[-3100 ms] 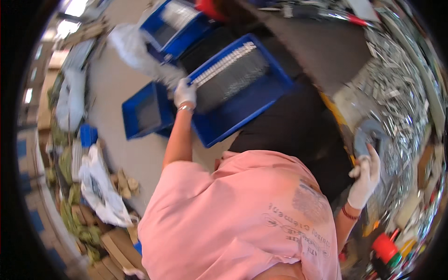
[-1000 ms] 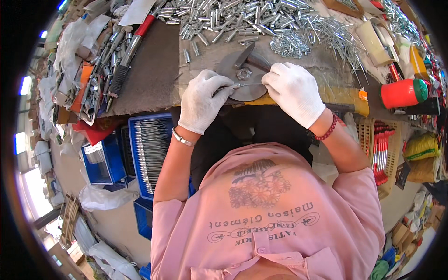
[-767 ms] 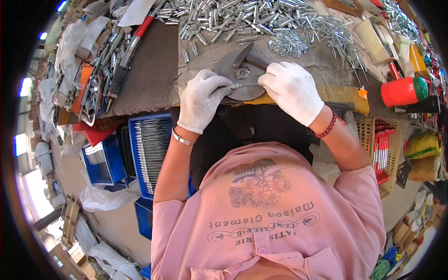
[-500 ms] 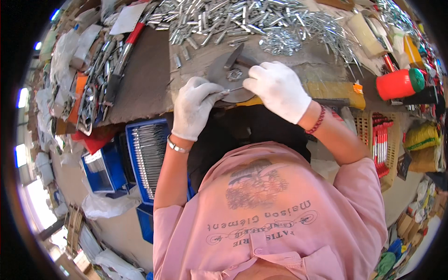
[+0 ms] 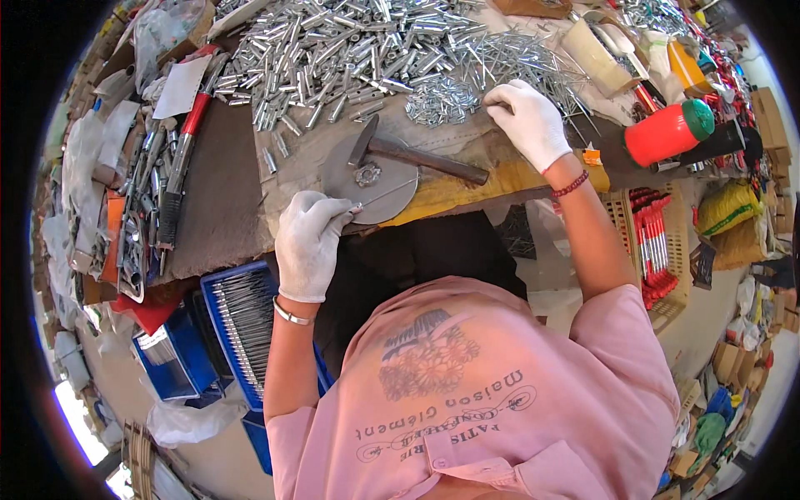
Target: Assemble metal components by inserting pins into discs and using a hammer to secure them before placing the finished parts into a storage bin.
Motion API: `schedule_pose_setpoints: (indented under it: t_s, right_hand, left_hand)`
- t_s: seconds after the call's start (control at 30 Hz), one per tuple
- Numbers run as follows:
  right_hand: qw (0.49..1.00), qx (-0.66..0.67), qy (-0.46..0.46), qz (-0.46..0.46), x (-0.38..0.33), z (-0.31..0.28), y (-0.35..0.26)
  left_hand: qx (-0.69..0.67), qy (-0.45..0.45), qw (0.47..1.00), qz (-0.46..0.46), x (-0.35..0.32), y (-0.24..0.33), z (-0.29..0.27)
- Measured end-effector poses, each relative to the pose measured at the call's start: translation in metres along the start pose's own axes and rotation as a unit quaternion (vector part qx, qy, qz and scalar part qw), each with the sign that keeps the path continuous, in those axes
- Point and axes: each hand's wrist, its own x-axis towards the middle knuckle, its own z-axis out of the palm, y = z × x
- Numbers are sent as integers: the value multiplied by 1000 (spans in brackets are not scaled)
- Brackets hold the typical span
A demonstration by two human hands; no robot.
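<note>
My left hand (image 5: 308, 242), in a white glove, pinches one end of a thin metal rod (image 5: 390, 192) over the near edge of a round grey metal plate (image 5: 340, 158). A hammer (image 5: 425, 158) lies across the plate, its handle pointing right. Beside the hammer head sits a small round cluster of shiny metal (image 5: 367, 173). My right hand (image 5: 533, 125), also gloved, is at the right edge of a heap of small metal pins (image 5: 442, 102). Its fingers are curled together; whatever is in them is hidden.
Metal tubes (image 5: 333, 58) heap up at the back, with thin rods (image 5: 533, 62) to their right. A red bottle with a green cap (image 5: 662, 137) lies at right. Below the bench are a blue bin of rods (image 5: 218, 304) and a yellow basket (image 5: 621, 217).
My right hand has left the rod and moved right and away to the small pins, uncovering the hammer handle. My left hand still pinches the rod. The view has shifted.
</note>
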Motion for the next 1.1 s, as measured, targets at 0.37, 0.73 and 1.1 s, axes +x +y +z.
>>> schedule_pose_setpoints:
  t_s: [0.37, 0.73, 1.1]
  right_hand:
    - [981, -20, -193, -12, 24, -18, -12]
    - [996, 15, -70, -60, 15, -14, -27]
    - [924, 225, -82, -298, -9, 26, -182]
  left_hand:
    - [-15, 7, 1000, 15, -1, -4, 2]
    - [-69, 43, 996, 25, -7, -22, 15]
    - [20, 45, 999, 23, -9, -15, 8]
